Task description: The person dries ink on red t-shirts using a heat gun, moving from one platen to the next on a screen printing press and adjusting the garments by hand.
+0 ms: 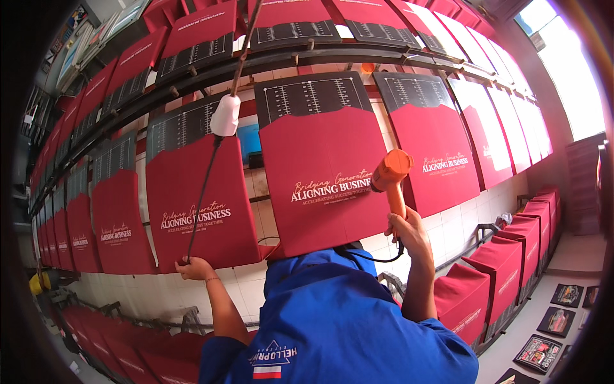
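Observation:
My right hand (411, 232) is closed around the handle of an orange hair dryer (394, 168). Its dark nozzle points left, over the white and gold lettering on a red fabric piece (320, 153) stretched on a dark board in front of me. A black cord runs from the handle toward my waist. My left hand (197, 269) pinches a thin black cable (203, 195) at the lower edge of the neighbouring red fabric piece (195, 224). That cable hangs from a white socket connector (225, 116) on a cord coming from above.
Dark boards with white ruler marks (313, 97) carry more red fabric in long rows to both sides and beyond a black metal rail (281, 56). More fabric-covered boards (489, 269) stand behind me. Printed sheets (538, 353) lie at lower right. A bright window (566, 70) is at upper right.

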Demonstrator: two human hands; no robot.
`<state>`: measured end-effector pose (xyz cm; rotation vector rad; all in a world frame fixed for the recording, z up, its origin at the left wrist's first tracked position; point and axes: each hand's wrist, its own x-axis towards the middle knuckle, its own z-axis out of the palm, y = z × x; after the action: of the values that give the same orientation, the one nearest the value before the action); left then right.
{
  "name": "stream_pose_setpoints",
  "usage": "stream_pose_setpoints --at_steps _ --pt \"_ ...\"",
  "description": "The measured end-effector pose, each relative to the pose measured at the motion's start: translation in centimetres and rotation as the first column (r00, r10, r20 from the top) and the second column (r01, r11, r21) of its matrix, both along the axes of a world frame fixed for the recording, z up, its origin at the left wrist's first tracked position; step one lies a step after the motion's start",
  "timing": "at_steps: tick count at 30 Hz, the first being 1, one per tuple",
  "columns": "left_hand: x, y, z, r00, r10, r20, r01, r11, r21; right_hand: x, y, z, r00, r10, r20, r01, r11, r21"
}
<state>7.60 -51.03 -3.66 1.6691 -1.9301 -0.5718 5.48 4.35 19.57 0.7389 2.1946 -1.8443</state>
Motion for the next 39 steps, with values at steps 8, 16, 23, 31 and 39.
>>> stream_pose_setpoints --at_steps 8,16,23,31,39 --pt "0.3 0.1 1.2 0.998 -0.05 0.032 0.044 0.986 0.159 -0.3 2.2 1.2 0.997 0.013 0.076 -0.006 0.996 -0.091" --pt "4.2 -8.0 1.2 0.972 -0.227 0.065 0.215 0.966 0.146 0.0 0.8 1.4 0.999 -0.023 0.047 0.03 0.989 -0.146" --pt "5.4 -21.5 4.1 0.977 -0.212 -0.023 0.209 0.974 -0.092 0.4 -7.1 1.0 0.996 0.057 0.068 -0.041 0.976 -0.215" --pt "1.2 -43.0 6.7 0.999 -0.023 -0.024 0.018 0.983 -0.184 -0.8 -27.2 0.7 0.963 0.264 0.042 -0.233 0.905 -0.356" --pt "1.3 -51.4 1.3 0.958 0.163 0.235 -0.184 0.98 0.07 -2.5 -41.6 2.1 0.973 0.23 0.033 -0.222 0.964 -0.149"
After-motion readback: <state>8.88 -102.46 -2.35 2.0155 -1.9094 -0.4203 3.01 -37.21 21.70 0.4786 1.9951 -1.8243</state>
